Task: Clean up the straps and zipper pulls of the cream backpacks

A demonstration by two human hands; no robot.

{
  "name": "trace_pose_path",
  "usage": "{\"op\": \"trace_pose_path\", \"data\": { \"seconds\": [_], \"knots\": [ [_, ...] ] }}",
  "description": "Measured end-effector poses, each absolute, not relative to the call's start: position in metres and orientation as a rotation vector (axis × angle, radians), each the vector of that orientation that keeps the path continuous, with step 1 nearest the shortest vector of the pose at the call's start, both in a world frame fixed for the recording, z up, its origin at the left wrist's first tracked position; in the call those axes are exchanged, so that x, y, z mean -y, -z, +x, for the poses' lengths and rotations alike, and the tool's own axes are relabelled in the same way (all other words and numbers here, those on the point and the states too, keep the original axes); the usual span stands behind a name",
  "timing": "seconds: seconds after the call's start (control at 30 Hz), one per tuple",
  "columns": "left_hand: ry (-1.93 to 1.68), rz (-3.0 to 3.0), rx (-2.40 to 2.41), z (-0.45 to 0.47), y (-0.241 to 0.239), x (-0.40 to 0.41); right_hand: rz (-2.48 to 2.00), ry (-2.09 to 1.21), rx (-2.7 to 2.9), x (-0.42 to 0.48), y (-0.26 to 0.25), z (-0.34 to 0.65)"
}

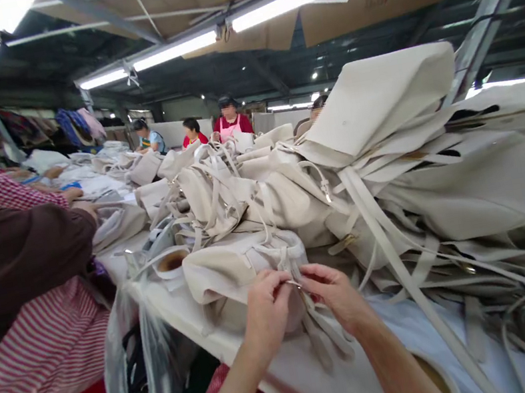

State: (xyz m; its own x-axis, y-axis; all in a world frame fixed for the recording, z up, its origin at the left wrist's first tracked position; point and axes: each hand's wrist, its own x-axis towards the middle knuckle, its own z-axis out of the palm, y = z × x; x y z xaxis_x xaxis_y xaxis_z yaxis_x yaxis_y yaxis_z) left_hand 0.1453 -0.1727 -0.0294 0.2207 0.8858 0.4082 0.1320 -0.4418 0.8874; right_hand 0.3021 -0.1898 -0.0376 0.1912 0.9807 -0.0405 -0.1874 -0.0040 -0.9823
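Note:
A cream bag (234, 266) lies on the white table (318, 369) right in front of me. My left hand (266, 311) and my right hand (333, 292) meet at its front, both with fingers pinched together. Between the fingertips is a thin strap (317, 336) of the bag, with a small metal fitting on it, and the strap's ends hang down over the table edge. Behind the bag rises a large pile of similar cream bags (392, 180) with loose straps trailing out.
A person in a red striped top with a dark brown sleeve (13, 254) works close on my left. A clear plastic bag (135, 368) hangs off the table edge there. A tape roll (171, 262) sits on the table. Several other workers sit far back.

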Motion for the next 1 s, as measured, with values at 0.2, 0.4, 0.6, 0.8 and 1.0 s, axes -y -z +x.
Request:
{"op": "trace_pose_path", "data": {
  "seconds": [0.2,0.4,0.6,0.8,1.0],
  "knots": [
    [-1.202,1.376,-0.845,0.155,0.030,0.161,-1.172,-1.164,0.914,0.188,0.031,0.305],
    [-1.004,1.135,-0.757,0.160,0.040,0.152,-1.189,-1.123,0.908,0.184,0.033,0.306],
    [-0.910,1.193,-0.848,0.159,0.034,0.147,-1.214,-0.948,1.063,0.183,0.043,0.300],
    [-0.881,1.272,-0.852,0.158,0.034,0.148,-1.303,-0.662,1.269,0.191,0.055,0.304],
    [-0.875,1.274,-0.877,0.159,0.030,0.150,-1.370,-0.418,1.419,0.199,0.045,0.303]
  ]
}}
